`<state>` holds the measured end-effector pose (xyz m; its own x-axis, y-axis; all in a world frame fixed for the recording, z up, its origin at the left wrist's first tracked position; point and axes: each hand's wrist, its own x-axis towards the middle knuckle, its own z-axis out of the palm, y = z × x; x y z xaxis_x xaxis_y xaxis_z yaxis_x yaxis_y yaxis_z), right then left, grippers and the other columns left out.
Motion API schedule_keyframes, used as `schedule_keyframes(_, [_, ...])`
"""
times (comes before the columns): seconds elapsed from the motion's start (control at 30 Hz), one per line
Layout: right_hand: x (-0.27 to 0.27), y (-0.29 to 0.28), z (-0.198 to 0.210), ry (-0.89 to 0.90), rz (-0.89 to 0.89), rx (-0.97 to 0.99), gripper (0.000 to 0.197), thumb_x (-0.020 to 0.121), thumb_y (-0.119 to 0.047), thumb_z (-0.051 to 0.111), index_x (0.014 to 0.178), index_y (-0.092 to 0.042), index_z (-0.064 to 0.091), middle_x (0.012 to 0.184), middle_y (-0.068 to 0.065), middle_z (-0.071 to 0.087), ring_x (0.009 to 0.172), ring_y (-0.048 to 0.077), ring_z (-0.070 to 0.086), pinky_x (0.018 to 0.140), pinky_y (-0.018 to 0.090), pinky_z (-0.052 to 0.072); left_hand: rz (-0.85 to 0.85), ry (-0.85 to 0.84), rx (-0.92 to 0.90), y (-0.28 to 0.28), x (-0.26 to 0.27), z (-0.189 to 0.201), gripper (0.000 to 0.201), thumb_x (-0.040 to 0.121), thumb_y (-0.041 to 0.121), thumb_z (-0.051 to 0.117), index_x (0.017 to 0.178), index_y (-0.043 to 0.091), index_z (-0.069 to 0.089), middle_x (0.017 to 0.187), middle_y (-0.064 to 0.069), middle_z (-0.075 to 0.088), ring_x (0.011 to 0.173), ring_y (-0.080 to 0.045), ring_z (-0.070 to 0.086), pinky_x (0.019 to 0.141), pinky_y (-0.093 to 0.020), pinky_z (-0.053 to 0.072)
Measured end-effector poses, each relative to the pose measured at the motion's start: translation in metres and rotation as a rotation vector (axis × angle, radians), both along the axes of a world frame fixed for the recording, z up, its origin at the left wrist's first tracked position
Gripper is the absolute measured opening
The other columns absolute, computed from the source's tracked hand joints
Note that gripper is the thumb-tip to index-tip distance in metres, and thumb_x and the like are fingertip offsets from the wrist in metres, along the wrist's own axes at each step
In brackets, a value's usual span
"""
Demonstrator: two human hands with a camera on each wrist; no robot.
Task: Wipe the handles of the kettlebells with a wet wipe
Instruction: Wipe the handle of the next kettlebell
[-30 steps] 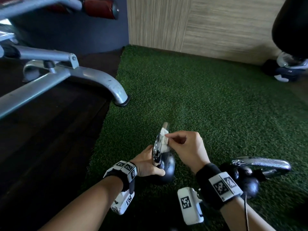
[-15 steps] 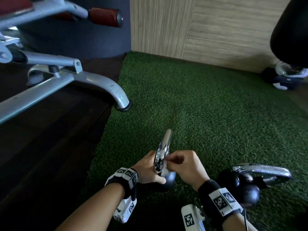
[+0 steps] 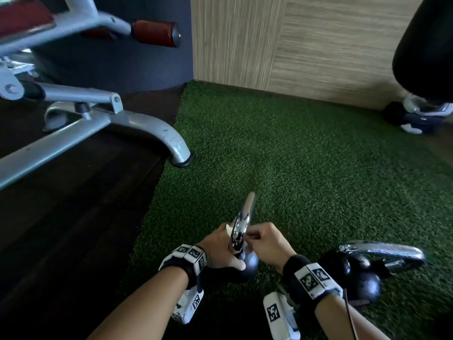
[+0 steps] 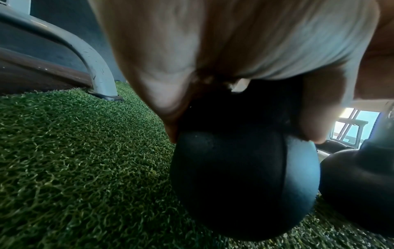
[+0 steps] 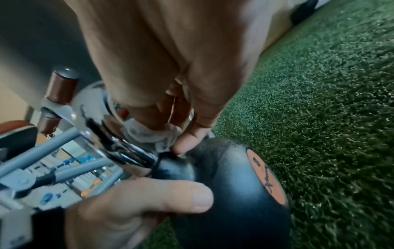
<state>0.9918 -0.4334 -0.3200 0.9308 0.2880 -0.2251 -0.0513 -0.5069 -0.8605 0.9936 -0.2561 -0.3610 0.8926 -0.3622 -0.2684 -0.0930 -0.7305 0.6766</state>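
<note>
A black kettlebell with a chrome handle stands on the green turf. My left hand grips its body, thumb lying across the black ball. My right hand pinches a white wet wipe against the low end of the chrome handle, close to where it joins the ball. In the left wrist view the palm covers the top of the ball. A second black kettlebell with a chrome handle lies to the right.
A grey metal machine frame with a rubber foot stands on the turf's left edge, beside dark flooring. A wood-look wall closes the far side. A black padded object and dark gear sit at the far right.
My right hand has slid the wipe down the chrome handle from its upper part to its base. The left hand has kept its hold on the ball.
</note>
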Motion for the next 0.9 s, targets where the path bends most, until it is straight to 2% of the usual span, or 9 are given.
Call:
schedule_keyframes(0.1, [-0.004, -0.004, 0.002, 0.076, 0.013, 0.262, 0.025, 0.084, -0.008, 0.060, 0.091, -0.013, 0.083, 0.091, 0.017, 0.079, 0.081, 0.021, 0.069, 0.081, 0.038, 0.056, -0.025, -0.009, 0.031, -0.005, 0.004, 0.004, 0.035, 0.061, 0.043, 0.078, 0.089, 0.033, 0.060, 0.107, 0.012, 0.051, 0.109, -0.016, 0.052, 0.095, -0.028, 0.047])
schedule_keyframes(0.17, [-0.003, -0.009, 0.000, 0.133, 0.049, 0.411, 0.026, 0.081, -0.010, 0.062, 0.097, -0.006, 0.082, 0.099, 0.026, 0.077, 0.087, 0.031, 0.070, 0.089, 0.046, 0.055, -0.031, -0.011, 0.042, -0.006, 0.005, 0.002, 0.044, 0.062, 0.044, 0.076, 0.102, 0.028, 0.065, 0.112, 0.011, 0.051, 0.112, -0.017, 0.051, 0.099, -0.030, 0.046])
schedule_keyframes(0.23, [-0.001, -0.012, -0.005, 0.102, 0.127, 0.375, 0.023, 0.084, -0.015, 0.067, 0.101, -0.009, 0.081, 0.102, 0.021, 0.078, 0.090, 0.029, 0.071, 0.091, 0.045, 0.056, -0.043, -0.021, 0.011, -0.004, 0.006, -0.001, 0.056, 0.064, 0.041, 0.079, 0.116, 0.027, 0.063, 0.118, 0.009, 0.052, 0.117, -0.018, 0.052, 0.104, -0.033, 0.046])
schedule_keyframes(0.3, [0.001, -0.015, -0.008, 0.060, 0.181, 0.312, 0.018, 0.091, -0.016, 0.070, 0.104, -0.014, 0.081, 0.102, 0.014, 0.079, 0.092, 0.026, 0.073, 0.092, 0.044, 0.056, -0.033, -0.010, 0.000, -0.003, 0.003, 0.001, 0.048, 0.066, 0.037, 0.082, 0.107, 0.035, 0.057, 0.117, 0.007, 0.051, 0.115, -0.015, 0.050, 0.104, -0.031, 0.045])
schedule_keyframes(0.37, [0.003, -0.017, -0.007, 0.077, 0.143, 0.368, 0.016, 0.095, -0.005, 0.069, 0.105, -0.009, 0.081, 0.101, 0.013, 0.080, 0.089, 0.025, 0.074, 0.089, 0.039, 0.060, -0.023, -0.001, -0.013, 0.000, 0.004, -0.003, 0.052, 0.065, 0.037, 0.083, 0.107, 0.040, 0.054, 0.119, 0.010, 0.046, 0.114, -0.010, 0.048, 0.108, -0.031, 0.044])
schedule_keyframes(0.47, [-0.001, -0.016, -0.003, 0.177, 0.080, 0.571, 0.016, 0.092, 0.007, 0.066, 0.105, 0.007, 0.074, 0.098, 0.022, 0.075, 0.084, 0.025, 0.073, 0.079, 0.032, 0.060, -0.025, -0.030, -0.039, 0.002, 0.002, -0.009, 0.079, 0.071, 0.032, 0.087, 0.138, 0.038, 0.046, 0.128, 0.020, 0.034, 0.122, -0.001, 0.041, 0.109, -0.019, 0.033])
schedule_keyframes(0.57, [0.001, -0.013, -0.004, 0.319, 0.038, 0.728, 0.023, 0.087, 0.004, 0.068, 0.108, 0.010, 0.067, 0.099, 0.023, 0.070, 0.079, 0.024, 0.073, 0.075, 0.032, 0.062, -0.066, -0.074, -0.003, 0.003, -0.001, -0.013, 0.056, 0.069, 0.039, 0.085, 0.116, 0.045, 0.055, 0.129, 0.028, 0.032, 0.130, 0.000, 0.037, 0.110, -0.015, 0.028])
schedule_keyframes(0.77, [0.001, 0.000, -0.001, 0.457, -0.170, 1.057, 0.018, 0.083, 0.003, 0.061, 0.100, 0.006, 0.066, 0.084, 0.021, 0.075, 0.067, 0.025, 0.075, 0.063, 0.033, 0.063, 0.027, -0.075, -0.062, -0.003, 0.007, -0.021, 0.084, 0.054, 0.048, 0.080, 0.132, 0.044, 0.048, 0.137, 0.013, 0.044, 0.128, -0.008, 0.049, 0.109, -0.036, 0.049])
schedule_keyframes(0.9, [0.008, -0.006, -0.001, 0.421, -0.219, 1.023, 0.024, 0.074, 0.009, 0.068, 0.097, 0.002, 0.060, 0.087, 0.024, 0.073, 0.065, 0.027, 0.074, 0.062, 0.034, 0.064, 0.052, -0.051, -0.099, -0.004, 0.014, -0.022, 0.084, 0.052, 0.045, 0.082, 0.128, 0.050, 0.045, 0.130, 0.008, 0.049, 0.123, -0.008, 0.052, 0.107, -0.036, 0.050])
